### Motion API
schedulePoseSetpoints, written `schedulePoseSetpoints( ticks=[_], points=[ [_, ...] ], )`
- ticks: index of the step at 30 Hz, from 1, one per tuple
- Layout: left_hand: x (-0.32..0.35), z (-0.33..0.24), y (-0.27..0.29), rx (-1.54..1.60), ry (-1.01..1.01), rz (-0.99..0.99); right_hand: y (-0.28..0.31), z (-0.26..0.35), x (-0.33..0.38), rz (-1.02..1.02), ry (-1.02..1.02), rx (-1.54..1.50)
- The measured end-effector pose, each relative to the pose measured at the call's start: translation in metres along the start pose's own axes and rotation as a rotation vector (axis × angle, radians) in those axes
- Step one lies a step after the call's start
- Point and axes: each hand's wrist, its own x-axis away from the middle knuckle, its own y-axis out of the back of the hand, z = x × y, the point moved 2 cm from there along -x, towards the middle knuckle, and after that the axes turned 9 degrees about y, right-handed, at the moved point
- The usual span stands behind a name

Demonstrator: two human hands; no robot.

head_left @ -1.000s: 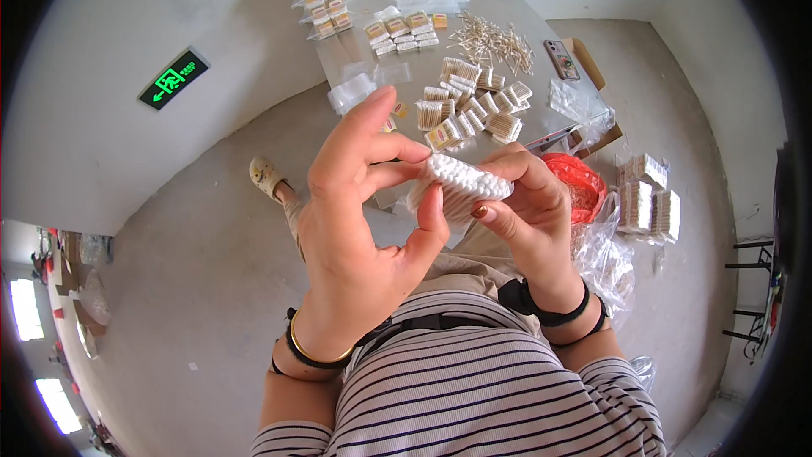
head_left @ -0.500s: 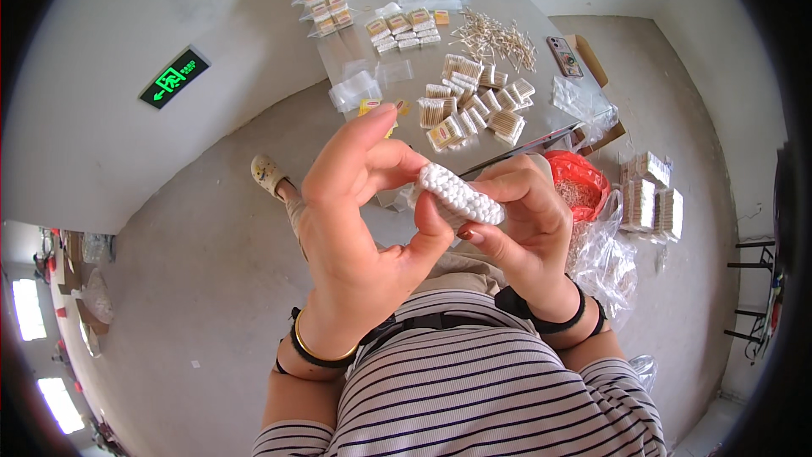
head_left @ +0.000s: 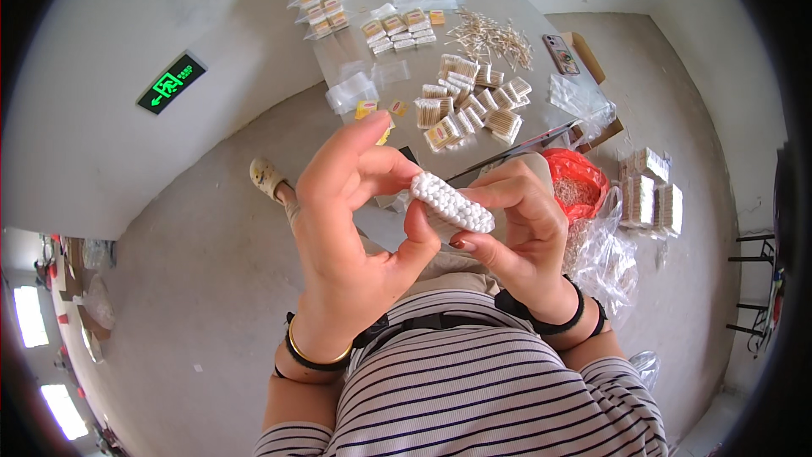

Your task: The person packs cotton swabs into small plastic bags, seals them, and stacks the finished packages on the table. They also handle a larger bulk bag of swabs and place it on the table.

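Observation:
A bundle of cotton swabs (head_left: 454, 205) is held up in front of me, its white cotton tips packed tightly and facing the camera. The thumb and index finger of my left hand (head_left: 351, 224) pinch its left end. At the other end, the index finger and thumb of my right hand (head_left: 526, 224) close on the side of the bundle. The sticks below the tips are mostly hidden by my fingers. Beyond my hands, a pile of swab bundles (head_left: 470, 101) lies on the grey table (head_left: 516, 8).
Loose cotton swabs (head_left: 492, 40), packed bundles (head_left: 399, 30), clear bags (head_left: 351, 91) and a phone (head_left: 560, 54) are on the table. To my right, a red bag of swabs (head_left: 578, 184) stands near white stacked bundles (head_left: 649, 199) on the floor.
Both hands have shifted slightly left with the bundle. Its tips are turned a little more toward the camera, and the right thumb has slid slightly left.

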Motion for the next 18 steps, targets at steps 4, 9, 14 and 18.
schedulePoseSetpoints(
  ticks=[4, 9, 14, 18],
  points=[
    [0.002, -0.002, 0.001, 0.044, -0.027, -0.035, 0.002, 0.009, -0.005, 0.061, 0.018, 0.034],
    [0.006, -0.007, 0.005, 0.341, 0.1, -0.038, 0.011, 0.017, -0.012, 0.108, 0.068, 0.098],
    [-0.002, -0.012, 0.013, 0.033, 0.028, 0.16, 0.017, 0.016, -0.017, 0.205, 0.19, 0.069],
    [0.001, -0.011, 0.019, -0.068, -0.047, 0.164, 0.017, 0.018, -0.019, 0.178, 0.207, 0.052]
  ],
)
